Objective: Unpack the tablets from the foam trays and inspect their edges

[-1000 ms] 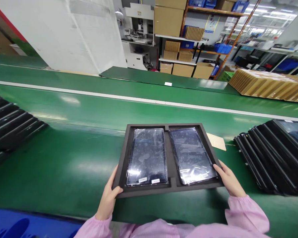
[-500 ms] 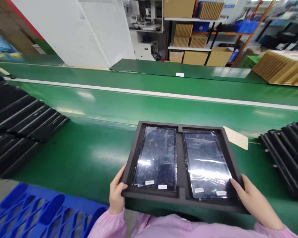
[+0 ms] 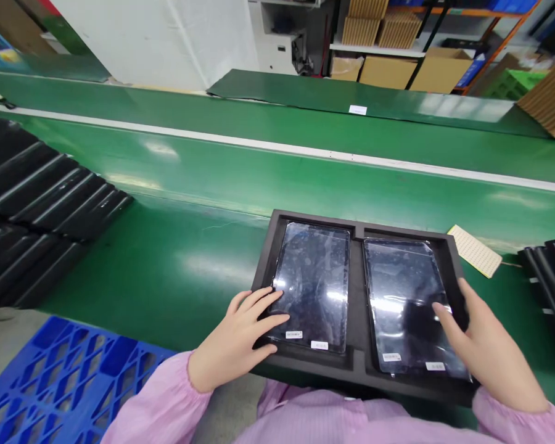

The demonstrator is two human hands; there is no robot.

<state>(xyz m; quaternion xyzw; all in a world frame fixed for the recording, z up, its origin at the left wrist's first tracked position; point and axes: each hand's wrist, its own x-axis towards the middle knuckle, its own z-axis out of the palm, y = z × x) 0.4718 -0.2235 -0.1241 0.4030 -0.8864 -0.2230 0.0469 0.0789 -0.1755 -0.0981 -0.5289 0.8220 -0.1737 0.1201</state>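
A black foam tray (image 3: 359, 308) with two recesses lies on the green bench in front of me. In each recess sits a glossy dark panel with a clear film, the left panel (image 3: 312, 283) and the right panel (image 3: 409, 296). Both carry small white labels near their lower edges. My left hand (image 3: 240, 336) is open, fingers spread across the tray's left rim and over the edge of the left panel. At the tray's right rim is my right hand (image 3: 490, 345), thumb and forefinger wide apart, the thumb over the right panel. Its other fingers are mostly hidden.
Stacked black trays (image 3: 50, 191) stand at the left, and more black trays (image 3: 552, 290) at the right. A printed yellowish card (image 3: 476, 250) lies beyond the tray's right corner. A blue plastic pallet (image 3: 69, 382) is low at the left. A raised green ledge (image 3: 277, 117) runs behind.
My left hand has gone from gripping the tray's left edge to lying spread over it. My right hand has slid farther up the right rim. The view has tilted down.
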